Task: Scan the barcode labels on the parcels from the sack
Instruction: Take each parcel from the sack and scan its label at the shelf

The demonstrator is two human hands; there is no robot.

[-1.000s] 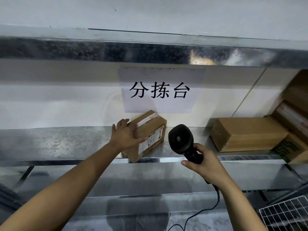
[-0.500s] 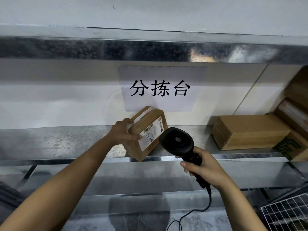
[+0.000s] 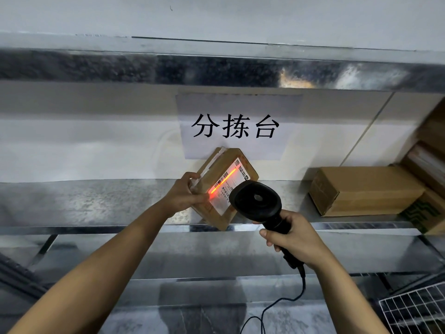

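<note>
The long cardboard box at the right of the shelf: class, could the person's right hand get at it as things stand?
Probably not yet. The path to the long cardboard box looks free, but the right hand grips the barcode scanner, so its fingers are occupied.

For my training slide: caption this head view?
Left hand tilts parcel; right hand aims scanner at its label.

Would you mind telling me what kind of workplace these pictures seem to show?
Most likely a parcel sorting station. A paper sign on the wall reads "sorting table" in Chinese, cardboard parcels sit on a metal shelf, and a handheld barcode scanner casts a red line across a parcel's shipping label.
</note>
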